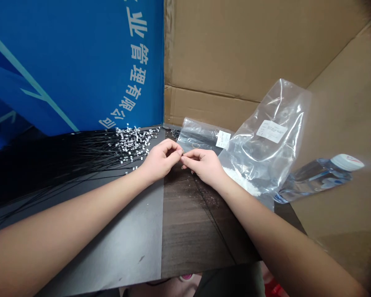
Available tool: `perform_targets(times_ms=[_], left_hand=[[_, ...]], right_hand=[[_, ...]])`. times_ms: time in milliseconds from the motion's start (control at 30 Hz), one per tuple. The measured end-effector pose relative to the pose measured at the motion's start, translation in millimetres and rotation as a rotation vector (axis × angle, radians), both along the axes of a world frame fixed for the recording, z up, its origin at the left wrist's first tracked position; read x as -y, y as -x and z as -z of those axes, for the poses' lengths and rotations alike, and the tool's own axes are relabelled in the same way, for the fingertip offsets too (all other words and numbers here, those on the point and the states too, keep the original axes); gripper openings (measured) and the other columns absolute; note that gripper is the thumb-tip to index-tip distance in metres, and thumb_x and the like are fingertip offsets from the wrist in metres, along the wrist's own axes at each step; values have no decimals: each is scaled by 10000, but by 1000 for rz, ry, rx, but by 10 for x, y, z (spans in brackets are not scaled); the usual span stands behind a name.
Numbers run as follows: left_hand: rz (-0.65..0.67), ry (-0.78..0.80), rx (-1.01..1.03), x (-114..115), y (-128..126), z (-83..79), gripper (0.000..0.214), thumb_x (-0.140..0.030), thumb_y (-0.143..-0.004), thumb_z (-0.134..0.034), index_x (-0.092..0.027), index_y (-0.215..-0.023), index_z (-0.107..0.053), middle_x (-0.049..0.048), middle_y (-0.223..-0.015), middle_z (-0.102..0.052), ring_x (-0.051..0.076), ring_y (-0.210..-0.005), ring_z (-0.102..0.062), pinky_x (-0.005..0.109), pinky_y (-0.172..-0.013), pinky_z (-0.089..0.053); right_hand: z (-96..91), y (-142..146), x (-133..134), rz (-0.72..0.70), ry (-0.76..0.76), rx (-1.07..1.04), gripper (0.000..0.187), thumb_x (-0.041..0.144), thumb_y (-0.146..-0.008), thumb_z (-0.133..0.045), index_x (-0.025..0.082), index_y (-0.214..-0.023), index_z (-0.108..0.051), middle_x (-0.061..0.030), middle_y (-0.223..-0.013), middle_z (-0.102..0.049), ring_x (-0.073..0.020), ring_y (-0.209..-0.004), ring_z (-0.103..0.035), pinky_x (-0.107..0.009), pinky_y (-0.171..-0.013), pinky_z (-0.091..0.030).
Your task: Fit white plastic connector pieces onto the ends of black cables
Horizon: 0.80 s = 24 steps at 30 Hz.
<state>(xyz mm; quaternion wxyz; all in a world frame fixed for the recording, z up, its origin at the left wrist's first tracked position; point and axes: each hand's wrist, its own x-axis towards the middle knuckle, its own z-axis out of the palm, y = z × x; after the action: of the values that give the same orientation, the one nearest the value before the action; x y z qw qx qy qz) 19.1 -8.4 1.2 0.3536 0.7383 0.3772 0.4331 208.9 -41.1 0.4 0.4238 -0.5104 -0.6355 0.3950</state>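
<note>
My left hand (160,159) and my right hand (204,164) meet fingertip to fingertip over the dark tabletop (185,222). Both are pinched closed on something tiny between them that I cannot make out. A thin black wire (213,214) runs from the fingertips toward the table's near edge. Left of my hands lies a large bundle of thin black wires (58,159) with small white connectors (132,142) at their ends.
A small clear bag (200,136) with a white label lies just behind my hands. A larger clear plastic bag (266,140) stands at the right, with a water bottle (318,175) lying beyond it. Cardboard walls (235,49) and a blue printed panel (74,62) close the back.
</note>
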Motion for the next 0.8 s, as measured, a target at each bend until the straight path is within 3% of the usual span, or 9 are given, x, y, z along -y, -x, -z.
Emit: perform_targets(times_ms=[200,500,800], left_hand=[[26,11,14,19,4,0,197,-381,-939,-665,-193,-882,-674,44,-928,-678,195,-874,-629,327,-794,-483],[5,-41,13,13,4,10,210,-391,-939,-705,-196,-862,-696,43,-946,-686,200,-915,-639,338,-853,-480],[-23,9,43,22,4,-5,213,-370,-931,-699,-190,-820,-674,30,-887,-662,179,-839,-611,313,-775,-471]], right_hand=[[-4,20,26,41,-60,69,186,388,-875,-748,224,-810,-808,-8,-713,-778,-168,-667,-673,-285,-631,-466],[-21,30,37,53,-63,90,175,371,-879,-734,233,-791,-795,-3,-730,-787,-175,-687,-681,-299,-659,-478],[-10,36,30,28,-13,-1,164,376,-848,-791,216,-813,-795,-10,-711,-772,-159,-654,-664,-286,-637,-475]])
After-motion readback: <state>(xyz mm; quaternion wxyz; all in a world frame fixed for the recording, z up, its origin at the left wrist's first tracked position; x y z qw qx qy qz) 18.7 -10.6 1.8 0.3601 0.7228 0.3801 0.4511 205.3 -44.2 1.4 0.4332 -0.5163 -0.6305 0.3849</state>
